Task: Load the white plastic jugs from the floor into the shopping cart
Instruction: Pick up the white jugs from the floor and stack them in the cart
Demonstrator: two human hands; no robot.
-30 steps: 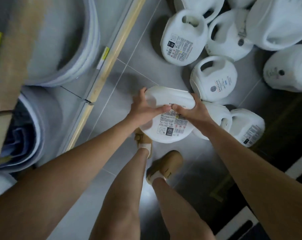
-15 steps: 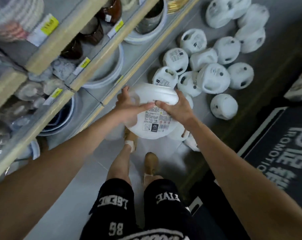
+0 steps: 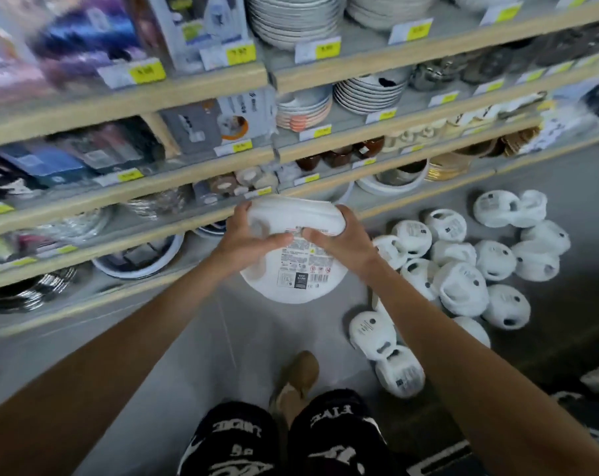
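I hold one white plastic jug (image 3: 292, 269) in front of me, well above the floor, its printed label facing me. My left hand (image 3: 248, 237) grips its left side, thumb across the front. My right hand (image 3: 339, 238) grips its right side the same way. Several more white jugs (image 3: 462, 266) lie in a loose heap on the grey floor to the right. No shopping cart is in view.
Store shelves (image 3: 188, 173) with stacked plates, bowls and boxed goods run along the left and back. My legs in black shorts and tan shoes (image 3: 298, 379) stand below. A dark printed mat (image 3: 593, 424) lies at the lower right.
I have straightened up, lifting the jug off the floor with both hands. The view has risen from the floor to the shelves, and the heap of jugs now lies farther below.
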